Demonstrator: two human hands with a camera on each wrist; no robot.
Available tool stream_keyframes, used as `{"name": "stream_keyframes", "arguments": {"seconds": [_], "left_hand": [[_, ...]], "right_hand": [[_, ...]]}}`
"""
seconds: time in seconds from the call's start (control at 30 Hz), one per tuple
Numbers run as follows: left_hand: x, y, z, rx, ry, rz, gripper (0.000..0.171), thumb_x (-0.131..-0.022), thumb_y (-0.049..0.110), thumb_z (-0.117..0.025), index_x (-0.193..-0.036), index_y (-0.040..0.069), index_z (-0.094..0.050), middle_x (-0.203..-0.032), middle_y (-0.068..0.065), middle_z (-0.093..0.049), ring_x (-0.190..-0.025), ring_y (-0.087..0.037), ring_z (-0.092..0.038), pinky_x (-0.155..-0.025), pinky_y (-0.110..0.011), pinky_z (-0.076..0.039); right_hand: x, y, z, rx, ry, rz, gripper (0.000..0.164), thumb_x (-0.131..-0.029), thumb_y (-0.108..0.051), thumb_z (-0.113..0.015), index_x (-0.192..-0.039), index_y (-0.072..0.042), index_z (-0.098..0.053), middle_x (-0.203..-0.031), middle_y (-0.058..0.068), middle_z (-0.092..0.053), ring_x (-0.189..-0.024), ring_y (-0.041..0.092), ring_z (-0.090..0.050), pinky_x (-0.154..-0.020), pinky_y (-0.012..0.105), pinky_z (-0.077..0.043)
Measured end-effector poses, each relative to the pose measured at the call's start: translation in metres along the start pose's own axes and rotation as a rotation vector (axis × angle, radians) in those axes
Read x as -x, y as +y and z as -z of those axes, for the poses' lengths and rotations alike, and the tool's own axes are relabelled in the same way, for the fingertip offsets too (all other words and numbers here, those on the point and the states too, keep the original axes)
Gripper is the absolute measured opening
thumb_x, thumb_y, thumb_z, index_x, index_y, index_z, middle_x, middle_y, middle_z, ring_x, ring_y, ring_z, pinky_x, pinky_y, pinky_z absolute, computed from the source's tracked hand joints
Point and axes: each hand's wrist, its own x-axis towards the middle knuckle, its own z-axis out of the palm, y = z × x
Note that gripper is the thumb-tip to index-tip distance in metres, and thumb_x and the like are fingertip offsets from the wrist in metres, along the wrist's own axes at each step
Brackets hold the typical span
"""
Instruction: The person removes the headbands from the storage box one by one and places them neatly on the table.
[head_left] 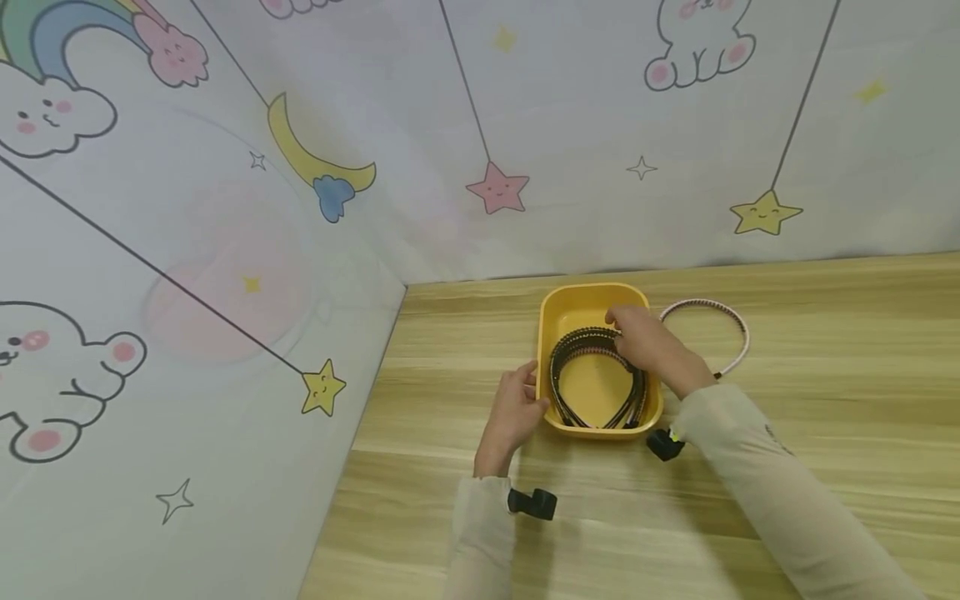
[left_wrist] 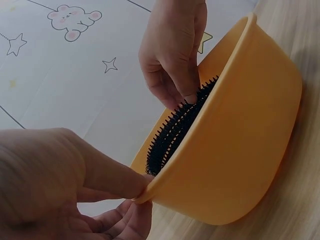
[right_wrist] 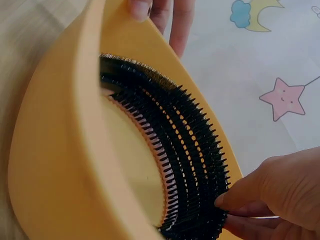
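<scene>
A yellow plastic basin [head_left: 600, 434] stands on the table with several black toothed headbands [head_left: 588, 335] nested on edge inside it. In the right wrist view their rows of teeth show, and the innermost headband [right_wrist: 162, 155] is pinkish. My left hand [head_left: 516, 408] pinches the basin's left rim, thumb on the inner side and fingers below outside. From the far right side my right hand [head_left: 648, 340] reaches over the rim and pinches a black headband [left_wrist: 182, 120] between thumb and fingers. Beside the basin, a pale headband [head_left: 701, 302] with dark teeth lies on the table.
Behind the table and along its left side hangs a white cloth [head_left: 570, 225] printed with bears and stars. The wood-grain table [head_left: 840, 400] stretches to the right and toward me. Small black wrist cameras [head_left: 534, 504] sit at both sleeves.
</scene>
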Motion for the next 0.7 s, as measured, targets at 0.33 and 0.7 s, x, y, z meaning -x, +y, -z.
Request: {"name": "stream_keyframes", "arguments": {"seconds": [0.33,0.7], "left_hand": [[0.0004,0.0001,0.0002,-0.009,0.001,-0.01,0.062,-0.082,-0.008,-0.061,-0.14,-0.001,-0.043,-0.117,-0.017,-0.049,-0.093,-0.02,-0.053,-0.079,-0.028,-0.05],[0.0004,-0.0002,-0.0005,-0.014,0.003,-0.007,0.062,-0.082,-0.008,-0.061,-0.14,-0.001,-0.043,-0.117,-0.017,-0.049,-0.094,-0.02,-0.053,-0.079,-0.028,-0.05]], "right_hand": [[0.0016,0.005,-0.002,-0.031,0.054,0.008,0.024,-0.089,0.0,-0.057,-0.11,0.009,-0.063,-0.11,0.026,-0.063,-0.102,0.039,-0.06,-0.087,0.05,-0.05],[0.0063,0.0109,-0.0039,-0.166,0.138,0.037,0.024,-0.09,-0.005,-0.059,-0.111,0.006,-0.065,-0.107,0.022,-0.066,-0.098,0.035,-0.062,-0.087,0.048,-0.05]]}}
